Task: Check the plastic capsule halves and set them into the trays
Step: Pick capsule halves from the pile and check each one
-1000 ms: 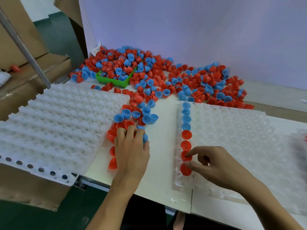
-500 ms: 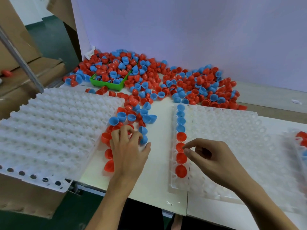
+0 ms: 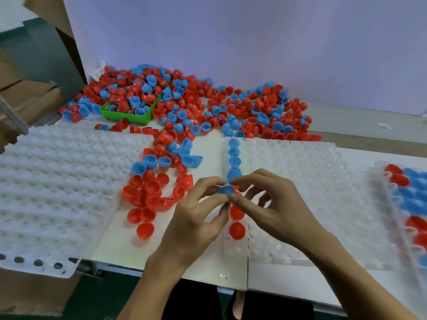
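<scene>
Both hands meet over the left edge of the middle white tray (image 3: 300, 204) and pinch one blue capsule half (image 3: 226, 190) between their fingertips. My left hand (image 3: 196, 218) comes from below left, my right hand (image 3: 270, 204) from below right. The tray's leftmost column holds several blue halves (image 3: 233, 161) above and red halves (image 3: 236, 230) below the hands. A loose heap of red and blue halves (image 3: 152, 190) lies on the table left of my hands. A large pile of halves (image 3: 219, 107) covers the back of the table.
A big white tray (image 3: 57, 185) sits at the left and overhangs the table's front edge. Another tray (image 3: 388, 188) at the far right holds red and blue halves. A green bin (image 3: 129, 116) full of halves stands in the back pile. Cardboard boxes stand at the left.
My left hand left the loose heap with a blue half and moved right. My right hand lifted off the tray's red halves and joined it on that half.
</scene>
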